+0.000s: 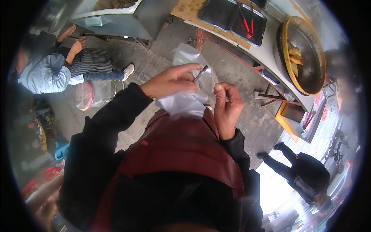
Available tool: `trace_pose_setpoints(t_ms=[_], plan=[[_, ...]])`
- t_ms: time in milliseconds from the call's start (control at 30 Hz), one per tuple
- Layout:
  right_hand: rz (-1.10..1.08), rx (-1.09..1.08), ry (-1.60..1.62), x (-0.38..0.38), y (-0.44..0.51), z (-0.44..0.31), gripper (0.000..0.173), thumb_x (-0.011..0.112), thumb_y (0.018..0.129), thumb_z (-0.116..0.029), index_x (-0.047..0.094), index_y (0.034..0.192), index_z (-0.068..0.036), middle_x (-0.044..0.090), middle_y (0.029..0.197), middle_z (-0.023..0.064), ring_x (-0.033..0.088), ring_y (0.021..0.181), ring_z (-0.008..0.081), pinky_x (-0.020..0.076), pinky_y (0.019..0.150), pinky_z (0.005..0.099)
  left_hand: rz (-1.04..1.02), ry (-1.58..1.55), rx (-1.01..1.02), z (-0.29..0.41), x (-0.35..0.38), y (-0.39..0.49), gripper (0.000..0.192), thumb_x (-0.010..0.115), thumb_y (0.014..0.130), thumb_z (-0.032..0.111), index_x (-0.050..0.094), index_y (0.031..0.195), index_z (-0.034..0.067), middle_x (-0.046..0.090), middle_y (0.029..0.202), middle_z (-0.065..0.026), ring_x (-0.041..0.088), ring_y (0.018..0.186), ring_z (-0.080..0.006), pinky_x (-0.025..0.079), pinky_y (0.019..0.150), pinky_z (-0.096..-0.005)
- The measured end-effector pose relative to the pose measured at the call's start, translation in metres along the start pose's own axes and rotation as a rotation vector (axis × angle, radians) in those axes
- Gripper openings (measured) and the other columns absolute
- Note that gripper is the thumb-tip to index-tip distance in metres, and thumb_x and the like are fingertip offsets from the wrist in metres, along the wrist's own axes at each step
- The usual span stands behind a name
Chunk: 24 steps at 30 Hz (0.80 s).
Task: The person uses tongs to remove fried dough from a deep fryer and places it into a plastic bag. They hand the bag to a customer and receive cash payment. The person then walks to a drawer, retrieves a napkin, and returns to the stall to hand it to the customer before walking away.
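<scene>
My left hand [173, 81] grips a bunch of translucent white plastic bags [185, 105] in front of my dark red apron [179, 142]. A short rounded metal piece [201, 74], perhaps part of a hook or handle, sticks out between its thumb and forefinger; the rest of it is hidden. My right hand [229, 105] pinches the edge of the plastic with thumb and curled fingers, a little apart from the left. Part of the bunch spreads out beyond my left fingers.
On the counter at upper right sit black trays [217, 13], red-handled tongs [248, 27] and a large round pan [311, 58] holding several fried pastries [295, 59]. A seated person [46, 71] works at left beside a metal-sided table [121, 24]. Another person [308, 172] stands at lower right.
</scene>
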State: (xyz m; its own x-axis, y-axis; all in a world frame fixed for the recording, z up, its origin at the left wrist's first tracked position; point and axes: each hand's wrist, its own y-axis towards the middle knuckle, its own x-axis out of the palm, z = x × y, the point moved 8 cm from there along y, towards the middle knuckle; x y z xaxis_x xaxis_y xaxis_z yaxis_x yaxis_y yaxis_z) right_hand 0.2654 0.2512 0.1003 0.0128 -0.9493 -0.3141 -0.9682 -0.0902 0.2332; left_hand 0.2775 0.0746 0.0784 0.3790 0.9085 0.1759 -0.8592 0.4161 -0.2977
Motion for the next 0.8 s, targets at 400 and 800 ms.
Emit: trace_pose_setpoints(t_ms=[400, 800], plan=[[-0.218, -0.022, -0.171, 0.000, 0.039, 0.019, 0.018, 0.064, 0.093, -0.014, 0.059, 0.085, 0.001, 0.059, 0.074, 0.0142, 0.057, 0.064, 0.0264, 0.0455, 0.059, 0.0357, 0.523, 0.494, 0.489, 0.039, -0.009, 0.034, 0.043, 0.065, 0.088, -0.002, 0.057, 0.130, 0.005, 0.066, 0.115, -0.0087, 0.064, 0.097, -0.0110, 0.052, 0.082, -0.0272], [-0.102, 0.072, -0.180, -0.043, 0.043, 0.014, 0.014, 0.064, 0.094, -0.015, 0.059, 0.092, -0.002, 0.058, 0.070, 0.0166, 0.056, 0.061, 0.0290, 0.0466, 0.060, 0.0366, 0.353, 0.500, 0.654, 0.049, 0.036, 0.099, 0.011, 0.061, 0.087, 0.000, 0.055, 0.096, 0.002, 0.062, 0.081, -0.0186, 0.063, 0.075, -0.0386, 0.048, 0.062, -0.0402]])
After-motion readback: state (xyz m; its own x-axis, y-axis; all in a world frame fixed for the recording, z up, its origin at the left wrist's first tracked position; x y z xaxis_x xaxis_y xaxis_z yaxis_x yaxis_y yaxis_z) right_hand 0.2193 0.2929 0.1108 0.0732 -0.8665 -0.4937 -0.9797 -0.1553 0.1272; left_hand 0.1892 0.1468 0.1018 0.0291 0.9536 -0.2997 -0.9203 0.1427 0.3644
